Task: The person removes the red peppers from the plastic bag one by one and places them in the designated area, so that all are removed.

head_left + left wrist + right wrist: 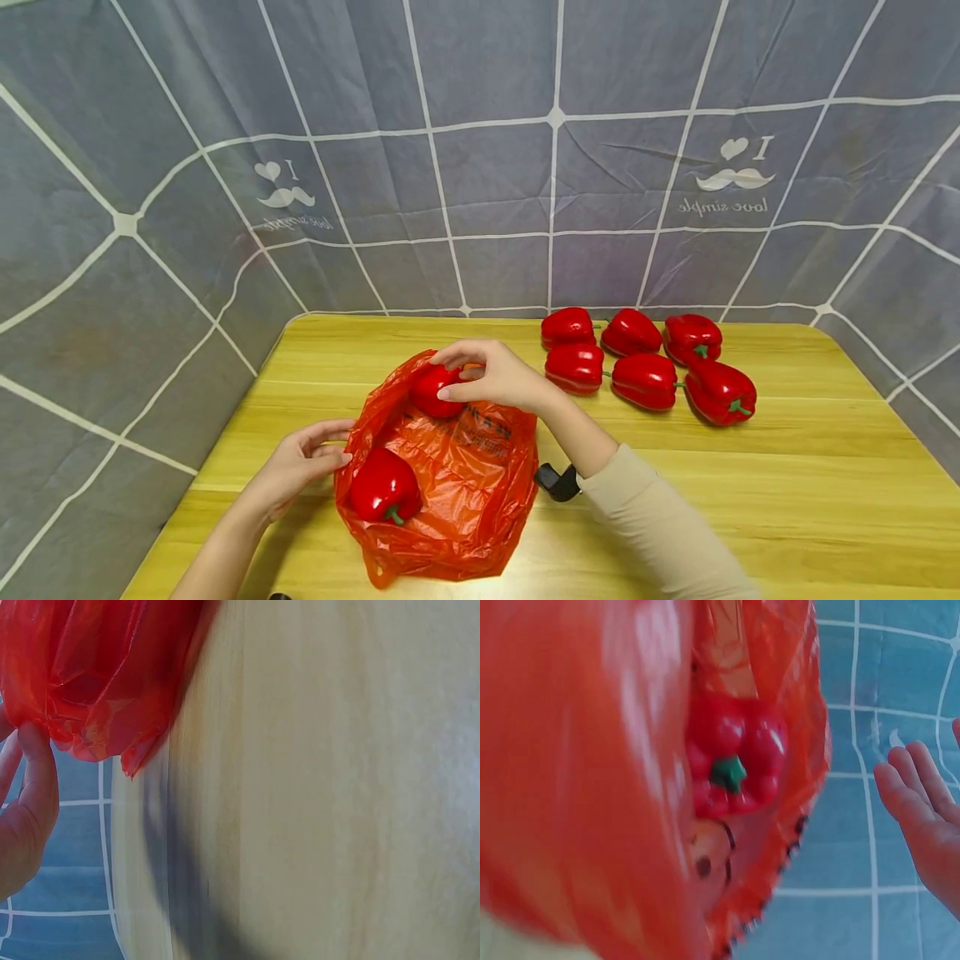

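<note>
A thin orange-red plastic bag lies opened out on the table, with one red bell pepper in its left part and another bell pepper at its back. My left hand pinches the bag's left side; creases gather at those fingertips in the left wrist view. Over the back pepper hovers my right hand, its thumb and fingers spread and overlapping the pepper from above. In the right wrist view that hand shows lengthened fingers against the curtain, beside a pepper with a green stem inside the bag.
Several red bell peppers lie in two rows on the right back of the wooden table. A grey curtain with white lines hangs behind and along the sides. Below the right forearm sits a black wrist device.
</note>
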{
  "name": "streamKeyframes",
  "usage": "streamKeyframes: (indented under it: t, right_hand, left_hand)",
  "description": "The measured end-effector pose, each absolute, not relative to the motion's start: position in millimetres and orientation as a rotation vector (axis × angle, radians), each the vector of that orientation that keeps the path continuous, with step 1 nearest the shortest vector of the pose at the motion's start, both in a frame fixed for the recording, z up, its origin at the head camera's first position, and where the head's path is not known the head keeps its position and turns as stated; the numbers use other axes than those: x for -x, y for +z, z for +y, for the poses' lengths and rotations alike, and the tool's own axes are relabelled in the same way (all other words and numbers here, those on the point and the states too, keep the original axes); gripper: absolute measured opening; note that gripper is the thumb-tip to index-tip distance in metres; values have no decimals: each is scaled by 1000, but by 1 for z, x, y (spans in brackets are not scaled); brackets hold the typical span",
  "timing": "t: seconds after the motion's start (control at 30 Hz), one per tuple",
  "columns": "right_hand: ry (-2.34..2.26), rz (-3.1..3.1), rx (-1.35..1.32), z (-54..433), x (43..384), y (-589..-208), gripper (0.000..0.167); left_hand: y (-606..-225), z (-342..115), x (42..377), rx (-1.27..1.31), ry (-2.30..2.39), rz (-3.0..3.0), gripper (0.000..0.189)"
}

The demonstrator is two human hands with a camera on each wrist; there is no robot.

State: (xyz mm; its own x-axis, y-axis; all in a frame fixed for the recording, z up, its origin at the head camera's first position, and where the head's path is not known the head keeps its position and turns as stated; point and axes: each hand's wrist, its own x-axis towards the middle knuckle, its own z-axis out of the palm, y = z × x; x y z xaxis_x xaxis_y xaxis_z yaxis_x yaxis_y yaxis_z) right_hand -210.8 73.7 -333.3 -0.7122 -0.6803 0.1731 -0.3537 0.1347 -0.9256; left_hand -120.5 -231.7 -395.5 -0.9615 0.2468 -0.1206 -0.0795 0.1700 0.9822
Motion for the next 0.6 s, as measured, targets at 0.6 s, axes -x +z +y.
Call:
streamKeyframes:
  t: [0.6]
  right_hand:
    - [-1381, 1868, 1035, 22, 197, -374, 38]
  left_hand:
    - [-396, -230, 120, -178, 1881, 2171, 52]
